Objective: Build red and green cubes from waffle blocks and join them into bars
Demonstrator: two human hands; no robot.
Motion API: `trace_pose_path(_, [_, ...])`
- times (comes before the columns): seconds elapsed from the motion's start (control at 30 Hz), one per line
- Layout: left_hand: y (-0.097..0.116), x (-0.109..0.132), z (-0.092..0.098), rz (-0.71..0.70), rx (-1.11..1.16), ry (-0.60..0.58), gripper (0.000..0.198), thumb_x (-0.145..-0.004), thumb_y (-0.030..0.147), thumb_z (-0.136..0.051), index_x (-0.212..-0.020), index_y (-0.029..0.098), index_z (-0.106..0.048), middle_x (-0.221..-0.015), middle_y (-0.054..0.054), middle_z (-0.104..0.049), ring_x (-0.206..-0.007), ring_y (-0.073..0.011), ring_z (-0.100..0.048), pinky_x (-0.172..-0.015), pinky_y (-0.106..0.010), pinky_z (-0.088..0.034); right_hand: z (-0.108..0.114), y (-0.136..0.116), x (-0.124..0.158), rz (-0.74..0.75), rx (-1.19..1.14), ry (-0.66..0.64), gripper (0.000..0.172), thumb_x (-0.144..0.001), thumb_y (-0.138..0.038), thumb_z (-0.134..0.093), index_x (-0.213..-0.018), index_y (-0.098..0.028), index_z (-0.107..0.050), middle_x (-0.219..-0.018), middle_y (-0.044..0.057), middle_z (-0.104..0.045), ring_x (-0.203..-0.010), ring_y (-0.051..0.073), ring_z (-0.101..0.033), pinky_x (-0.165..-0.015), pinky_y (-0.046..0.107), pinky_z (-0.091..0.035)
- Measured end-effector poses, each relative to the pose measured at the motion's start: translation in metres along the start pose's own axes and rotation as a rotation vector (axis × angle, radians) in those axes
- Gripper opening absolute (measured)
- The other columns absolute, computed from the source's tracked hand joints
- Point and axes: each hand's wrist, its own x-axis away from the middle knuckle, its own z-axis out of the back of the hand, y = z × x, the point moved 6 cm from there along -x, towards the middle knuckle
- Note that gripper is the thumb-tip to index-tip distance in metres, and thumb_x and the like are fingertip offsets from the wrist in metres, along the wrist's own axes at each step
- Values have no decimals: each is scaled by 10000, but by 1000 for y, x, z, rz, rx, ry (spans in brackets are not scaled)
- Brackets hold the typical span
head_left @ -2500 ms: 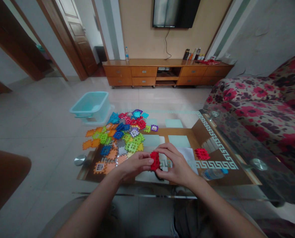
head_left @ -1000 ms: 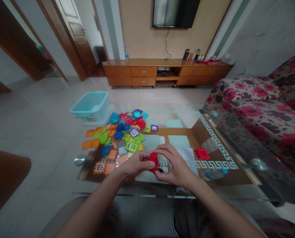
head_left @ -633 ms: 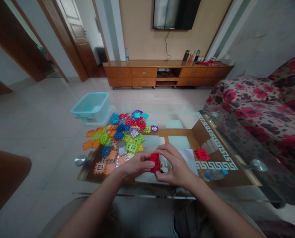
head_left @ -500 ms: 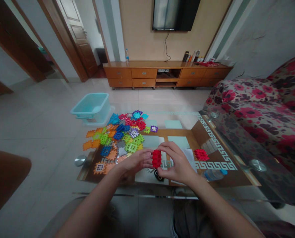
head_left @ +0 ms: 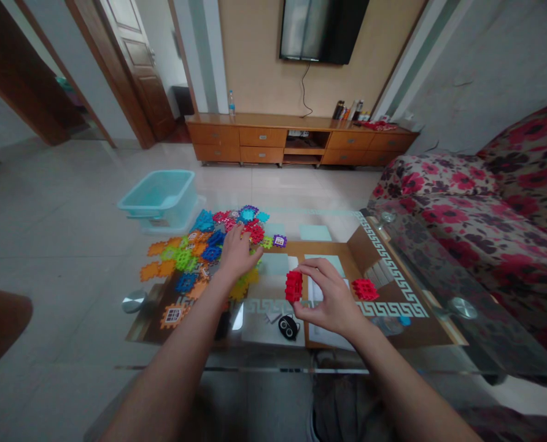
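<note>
Between thumb and fingers, my right hand (head_left: 326, 294) grips a red block (head_left: 293, 286) made of joined interlocking tiles, held above the glass table. My left hand (head_left: 239, 248) is over the heap of coloured tiles, fingers apart and thumb stretched to the right. Its fingertips are closest to the red tiles (head_left: 256, 232) at the back of the heap; whether they touch one I cannot tell. Blue tiles (head_left: 212, 253), green tiles (head_left: 185, 260) and orange tiles (head_left: 166, 267) lie left of this hand, which hides part of the heap. Another joined red block (head_left: 364, 289) rests on the table to the right.
A light-blue plastic bin (head_left: 160, 202) stands beyond the heap at the left. A black oval item (head_left: 288, 327) appears near the table's front edge, and a bottle (head_left: 390, 324) lies at the right. The glass table (head_left: 273, 276) has a patterned border. A flowered sofa (head_left: 476, 202) is on the right.
My left hand has left the red block and moved forward and left over the heap. My right hand keeps the red block in nearly the same place. The view has shifted slightly.
</note>
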Motion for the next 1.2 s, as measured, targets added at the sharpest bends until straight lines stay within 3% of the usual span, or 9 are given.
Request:
trace_pose_path(0.37, [-10, 1, -19, 31, -16, -128, 527, -851, 499, -573, -1246, 154, -624, -1520, -200, -446, -1487, -378, -249, -1209, -600, -84, -11, 2, -1, 19, 6, -59, 555, -689, -236, -733, -1220, -242, -571, -1163, 110, -615, -1053, 306, -599, -921, 483, -500])
trace_pose_path(0.7, [-1, 5, -21, 38, -21, -164, 533, -916, 429, -501, -1353, 128, -547, -1526, -212, -438, -1459, -363, -311, -1187, -637, -119, -13, 5, 2, -8, 3, -67, 554, -678, -237, -749, -1204, -220, -580, -1175, 114, -612, -1072, 296, -589, -939, 464, -494])
trace_pose_path(0.9, [8, -2, -3, 18, 30, -27, 392, -933, 285, -483, -1282, 145, -593, -1433, -194, -532, -1394, -329, -409, -1185, -568, -214, -13, 7, 0, -30, 4, -61, 522, -678, -239, -744, -1178, -220, -595, -1160, 109, -618, -1061, 295, -597, -925, 460, -501])
trace_pose_path(1.03, [10, -8, 25, 33, 307, 141, 320, -885, 205, -549, -1183, 141, -649, -1299, -159, -616, -1253, -280, -544, -1115, -437, -385, -11, 6, -1, -31, 3, -50, 514, -673, -215, -737, -1167, -225, -595, -1152, 107, -624, -1059, 298, -602, -928, 466, -498])
trace_pose_path(1.2, [5, 9, 47, 270, 709, 313, 157, -829, 265, -669, -964, 184, -668, -980, -74, -711, -937, -218, -667, -921, -380, -522, -6, 5, -4, -54, -29, 9, 504, -663, -220, -740, -1147, -247, -600, -1129, 96, -634, -1042, 304, -608, -926, 490, -490])
